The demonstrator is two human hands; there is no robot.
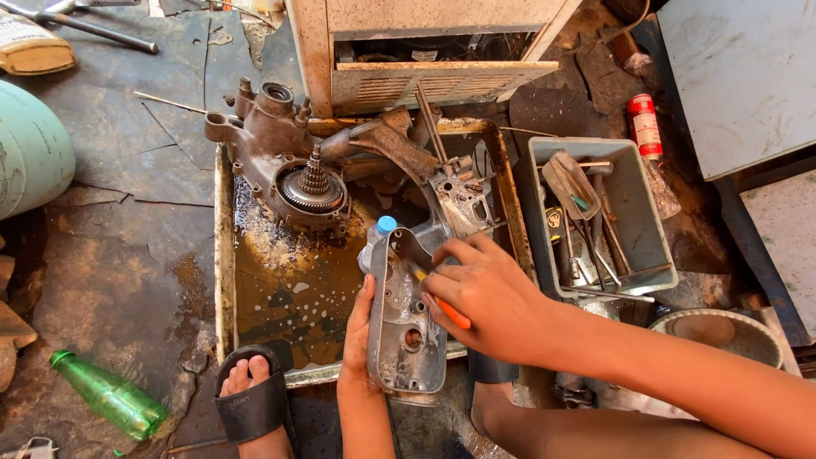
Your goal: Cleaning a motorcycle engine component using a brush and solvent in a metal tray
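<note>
Tray [223,280]: a shallow metal pan at the centre of the view, holding brown, foamy liquid; the parts sit in or over it, probably so that run-off stays inside.
Engine case [285,161]: the biggest part, lying at 11 o'clock in the tray with its gear facing up.
Bin [650,229]: a grey tub at 3 o'clock of the tray, just beside it, with loose tools inside, close to the right hand.
Cover [404,331]: a grey metal cover at 6 o'clock, stood on edge over the tray's near rim, its hollow side turned toward the right hand.
Left hand [359,327]: pressed flat against the cover's left wall, fingers extended, seemingly steadying it.
Right hand [484,293]: closed around an orange-handled tool [452,314], its tip inside the cover's hollow.
Bottle [109,395]: green, lying on the floor at 8 o'clock, well apart.
</note>
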